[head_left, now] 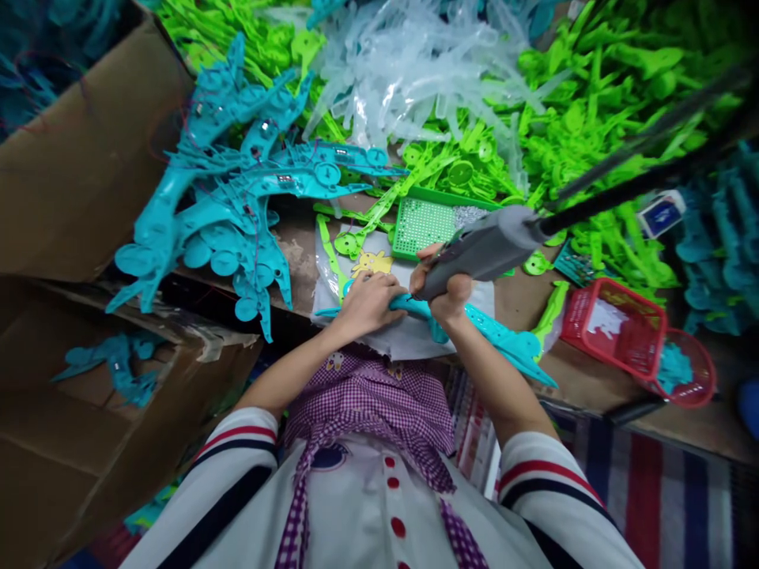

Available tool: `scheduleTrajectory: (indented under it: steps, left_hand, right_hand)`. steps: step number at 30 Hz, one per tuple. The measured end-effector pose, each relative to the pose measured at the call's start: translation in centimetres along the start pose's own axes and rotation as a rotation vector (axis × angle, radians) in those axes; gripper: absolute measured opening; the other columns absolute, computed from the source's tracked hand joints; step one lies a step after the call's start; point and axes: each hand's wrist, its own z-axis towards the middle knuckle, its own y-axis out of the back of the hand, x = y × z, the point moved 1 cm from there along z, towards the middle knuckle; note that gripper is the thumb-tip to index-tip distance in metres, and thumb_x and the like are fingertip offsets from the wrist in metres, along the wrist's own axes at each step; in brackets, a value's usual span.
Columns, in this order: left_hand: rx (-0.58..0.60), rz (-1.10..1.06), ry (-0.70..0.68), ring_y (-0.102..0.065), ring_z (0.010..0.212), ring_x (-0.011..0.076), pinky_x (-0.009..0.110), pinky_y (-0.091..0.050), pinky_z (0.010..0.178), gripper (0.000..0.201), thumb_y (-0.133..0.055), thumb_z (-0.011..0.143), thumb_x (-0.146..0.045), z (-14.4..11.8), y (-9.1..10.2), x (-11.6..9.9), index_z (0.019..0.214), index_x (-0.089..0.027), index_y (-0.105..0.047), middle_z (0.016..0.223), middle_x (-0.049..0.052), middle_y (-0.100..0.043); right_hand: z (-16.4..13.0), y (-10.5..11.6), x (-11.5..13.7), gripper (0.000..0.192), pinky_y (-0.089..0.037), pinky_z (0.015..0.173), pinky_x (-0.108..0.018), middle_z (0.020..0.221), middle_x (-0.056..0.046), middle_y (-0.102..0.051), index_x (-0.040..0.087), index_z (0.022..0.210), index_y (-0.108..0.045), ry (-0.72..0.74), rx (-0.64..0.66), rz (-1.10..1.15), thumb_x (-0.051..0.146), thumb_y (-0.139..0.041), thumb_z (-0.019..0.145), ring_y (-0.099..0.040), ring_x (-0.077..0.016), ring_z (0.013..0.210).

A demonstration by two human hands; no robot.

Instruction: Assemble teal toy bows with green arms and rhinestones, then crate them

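Looking down, I see my right hand (pixel 442 288) wrapped around a grey power screwdriver (pixel 483 249), fingers closed tight on its body; its tip is hidden behind that hand, so I cannot tell what it meets. My left hand (pixel 368 304) presses, fingers curled, on a long turquoise plastic part (pixel 504 340) lying across a white cloth (pixel 409 336) at the near edge of the workbench (pixel 515 296) — the part's middle is covered by both hands. Just beyond sits a green tray (pixel 424 225), its contents too small to make out. A red basket (pixel 617 324) stands to the right, a heap of turquoise parts (pixel 237 197) to the far left, and green parts (pixel 593 103) further back, blurred and cut off at the top.
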Motion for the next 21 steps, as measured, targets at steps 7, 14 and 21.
scheduleTrajectory:
  steps: [7,14,21]
  left_hand:
    - [-0.014,0.036,0.034,-0.058,0.106,0.0274,0.043,-0.034,0.094,0.031,-0.065,0.089,-0.047,0.1,-0.6,0.0,0.104,-0.020,-0.069,0.106,0.007,-0.069]
    - [0.004,-0.018,-0.001,-0.058,0.105,0.0261,0.045,-0.032,0.098,0.031,-0.065,0.090,-0.046,-0.4,0.4,0.8,0.115,-0.028,-0.070,0.109,0.004,-0.070]
    - [-0.022,0.034,-0.019,-0.056,0.115,0.0295,0.047,-0.032,0.104,0.046,-0.071,0.085,-0.043,-0.2,1.8,1.5,0.127,-0.024,-0.065,0.124,0.009,-0.066]
  right_hand:
    - [0.2,-0.2,-1.8,0.058,-0.045,0.045,-0.028,0.052,0.004,-0.052,0.023,0.074,-0.062,-0.037,0.145,-0.064,0.080,-0.065,0.064,-0.057,-0.0158,0.050]
    - [0.9,0.0,1.4,0.069,-0.036,0.036,-0.027,0.045,0.007,-0.043,0.024,0.081,-0.060,-0.029,-0.039,-0.058,0.090,-0.055,0.063,-0.044,-0.0126,0.035]
    - [6.1,4.8,5.5,0.058,-0.030,0.036,-0.029,0.044,0.005,-0.046,0.028,0.081,-0.067,0.327,-0.309,-0.181,0.084,-0.057,0.071,-0.045,-0.0142,0.034]
